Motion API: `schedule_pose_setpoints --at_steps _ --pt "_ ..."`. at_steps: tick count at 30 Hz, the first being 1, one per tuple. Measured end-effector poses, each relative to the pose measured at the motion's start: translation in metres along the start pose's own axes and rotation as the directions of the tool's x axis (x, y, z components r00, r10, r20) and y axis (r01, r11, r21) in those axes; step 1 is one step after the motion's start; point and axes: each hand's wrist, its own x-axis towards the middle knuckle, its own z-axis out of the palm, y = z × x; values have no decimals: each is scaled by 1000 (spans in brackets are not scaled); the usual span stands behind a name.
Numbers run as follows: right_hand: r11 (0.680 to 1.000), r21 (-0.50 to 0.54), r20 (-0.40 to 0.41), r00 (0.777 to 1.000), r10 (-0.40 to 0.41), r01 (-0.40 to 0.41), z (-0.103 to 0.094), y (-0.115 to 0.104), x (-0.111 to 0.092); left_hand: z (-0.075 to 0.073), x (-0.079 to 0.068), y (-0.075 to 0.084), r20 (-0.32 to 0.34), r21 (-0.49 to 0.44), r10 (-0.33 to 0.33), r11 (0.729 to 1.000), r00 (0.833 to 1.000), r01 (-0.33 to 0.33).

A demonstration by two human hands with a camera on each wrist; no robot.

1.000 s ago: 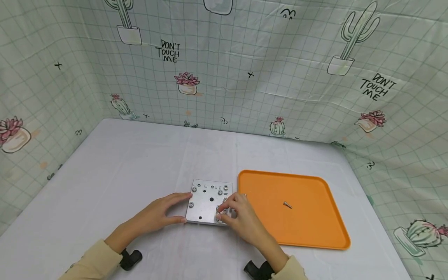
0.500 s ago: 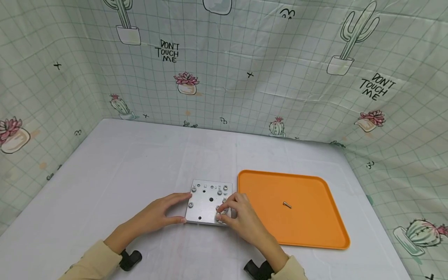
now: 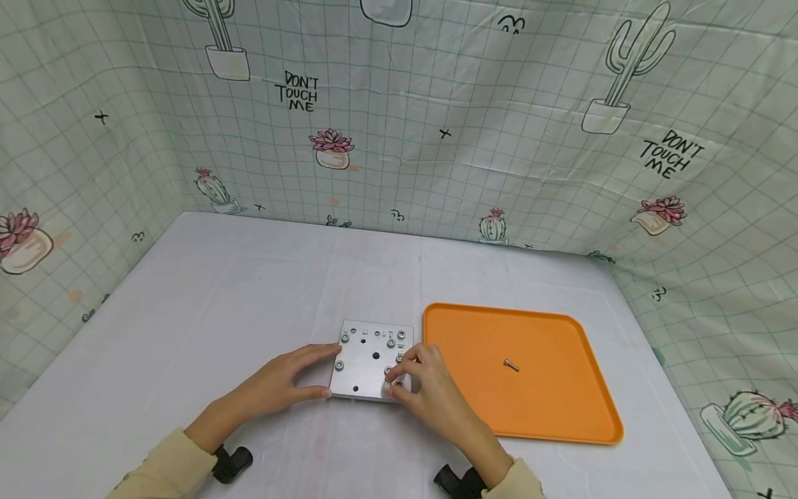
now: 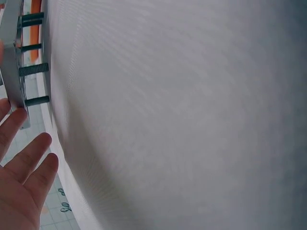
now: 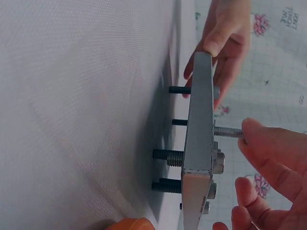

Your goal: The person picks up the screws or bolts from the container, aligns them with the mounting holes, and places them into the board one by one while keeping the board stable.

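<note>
A silver metal plate with several holes and socket-head screws lies ahead of me. Threaded ends of the screws stick out of its underside, over the white cloth. My left hand touches the plate's left side, thumb at the near corner and index fingertip farther up, the other fingers extended. With thumb and index finger, my right hand pinches a screw upright at the plate's near right part. Its threaded shank shows between plate and fingertips in the right wrist view; its head is hidden by the fingers.
An orange tray sits close to the plate's right side, with one loose screw lying in it. White cloth covers the table. Behind and at the sides hangs a curtain with a grid and cactus print.
My right fingertips have shifted slightly at the screw. The left hand and the plate stay where they were, and the loose screw in the tray has not moved.
</note>
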Motion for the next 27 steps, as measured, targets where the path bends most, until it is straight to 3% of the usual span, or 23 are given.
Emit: schedule_pose_setpoints --at_steps 14,22,27 --pt "999 -22 13 999 -48 49 6 5 -3 0 -1 0 -3 5 -6 1000 1000 6" --pt "1000 17 11 1000 14 -14 -12 6 1 1 -1 -1 -4 4 -1 1000 1000 1" --pt "993 64 -5 995 103 -103 -26 16 8 1 -1 -1 -6 5 7 1000 1000 -7"
